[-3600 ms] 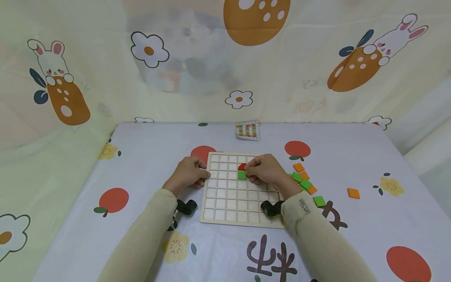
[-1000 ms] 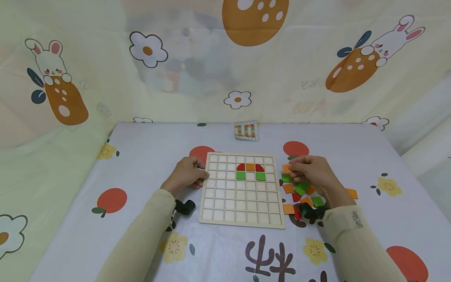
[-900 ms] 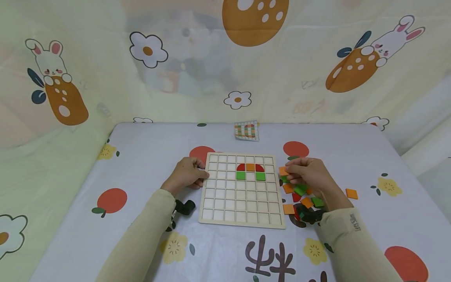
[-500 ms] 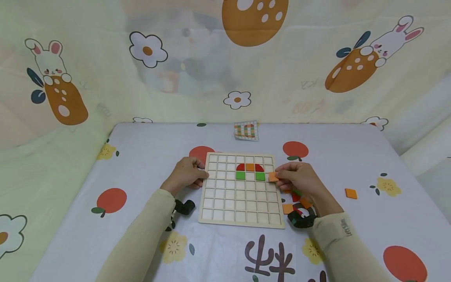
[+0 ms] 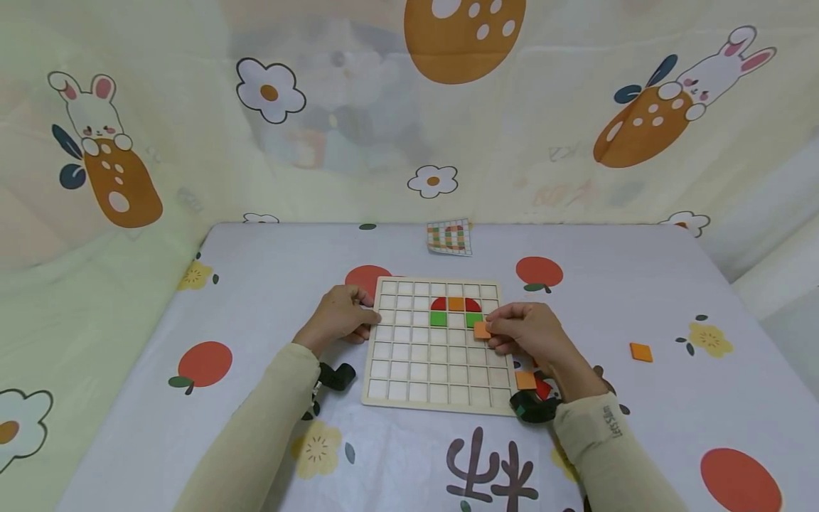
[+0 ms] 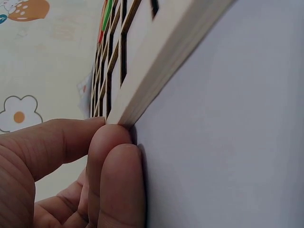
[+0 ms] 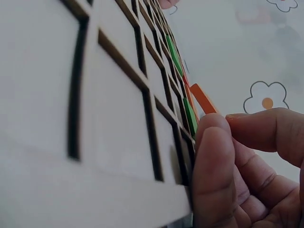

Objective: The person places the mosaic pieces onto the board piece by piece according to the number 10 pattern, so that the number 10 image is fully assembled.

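Observation:
A wooden grid board (image 5: 419,370) lies on the table in front of me. Its squares hold two red quarter-round tiles (image 5: 439,304), an orange square tile (image 5: 456,304) between them, and two green square tiles (image 5: 438,319) below. My left hand (image 5: 339,315) holds the board's left edge, thumb and fingertips meeting at the rim in the left wrist view. Between thumb and fingers of my right hand (image 5: 527,334) is another orange tile (image 5: 482,330). That tile is tilted over the board, just below the right green tile, as the right wrist view (image 7: 204,99) also shows.
Right of the board lie loose tiles, among them an orange tile (image 5: 526,380) and a red tile (image 5: 542,388), partly hidden by my right arm. A single orange tile (image 5: 641,352) lies farther right. A small card with a coloured grid pattern (image 5: 450,237) sits behind the board.
My right hand let go of a piece on the board, went to the pile on the right, picked up an orange tile and brought it left over the board. The left hand stayed put.

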Motion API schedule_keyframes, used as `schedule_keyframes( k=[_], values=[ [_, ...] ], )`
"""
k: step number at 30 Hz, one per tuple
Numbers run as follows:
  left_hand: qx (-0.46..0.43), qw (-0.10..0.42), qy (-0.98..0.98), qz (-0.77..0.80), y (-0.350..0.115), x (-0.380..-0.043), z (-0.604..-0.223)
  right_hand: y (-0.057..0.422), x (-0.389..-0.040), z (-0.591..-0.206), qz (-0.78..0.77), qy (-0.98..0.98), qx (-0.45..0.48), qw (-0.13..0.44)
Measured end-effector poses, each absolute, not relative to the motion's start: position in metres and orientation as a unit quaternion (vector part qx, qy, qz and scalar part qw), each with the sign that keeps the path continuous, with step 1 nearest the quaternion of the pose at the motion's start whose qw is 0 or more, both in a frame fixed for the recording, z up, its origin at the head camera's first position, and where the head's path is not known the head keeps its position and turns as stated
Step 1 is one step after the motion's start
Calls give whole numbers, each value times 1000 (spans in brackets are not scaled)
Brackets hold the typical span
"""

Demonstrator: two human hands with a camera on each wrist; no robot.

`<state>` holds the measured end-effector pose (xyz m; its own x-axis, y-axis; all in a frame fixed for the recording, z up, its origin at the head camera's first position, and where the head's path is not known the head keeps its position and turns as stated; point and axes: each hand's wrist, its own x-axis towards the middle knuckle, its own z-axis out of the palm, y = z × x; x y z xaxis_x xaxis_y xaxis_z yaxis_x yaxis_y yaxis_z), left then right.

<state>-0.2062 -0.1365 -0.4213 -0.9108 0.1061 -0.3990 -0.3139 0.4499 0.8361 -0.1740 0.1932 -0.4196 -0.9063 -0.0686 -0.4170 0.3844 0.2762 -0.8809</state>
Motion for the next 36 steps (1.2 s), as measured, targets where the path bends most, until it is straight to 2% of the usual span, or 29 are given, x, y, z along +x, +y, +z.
schedule_keyframes(
  k=[36],
  values=[
    [-67, 197, 828, 521, -135, -204, -421, 190, -167, -420, -593, 781, 75, 179]
  ],
)
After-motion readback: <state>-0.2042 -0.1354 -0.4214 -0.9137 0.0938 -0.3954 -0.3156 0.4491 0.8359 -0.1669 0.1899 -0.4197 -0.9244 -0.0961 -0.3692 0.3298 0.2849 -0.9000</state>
